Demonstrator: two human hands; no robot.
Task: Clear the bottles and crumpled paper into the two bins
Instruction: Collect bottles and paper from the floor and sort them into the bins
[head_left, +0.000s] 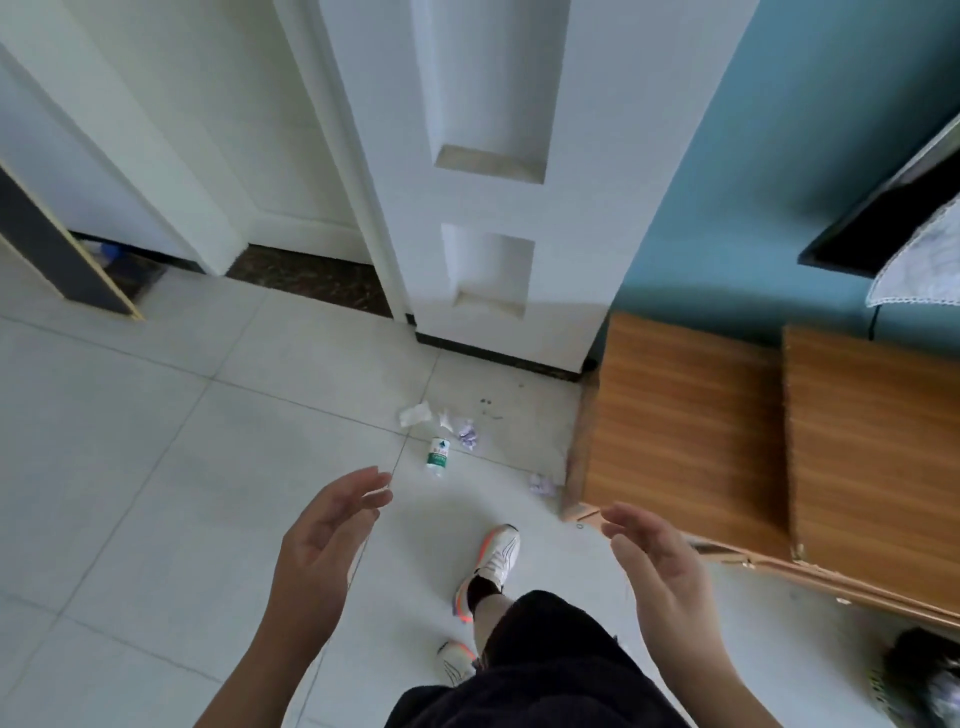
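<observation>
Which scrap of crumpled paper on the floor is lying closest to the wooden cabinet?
The purple-tinted crumpled paper right beside the wooden cabinet; the other scraps cluster farther left, above the bottle.

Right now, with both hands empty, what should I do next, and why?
Probably step forward and reach down for the bottle: it lies on the floor ahead of your left hand, and your right hand is open too. Crumpled paper lies just beyond. No bin is clearly visible.
</observation>
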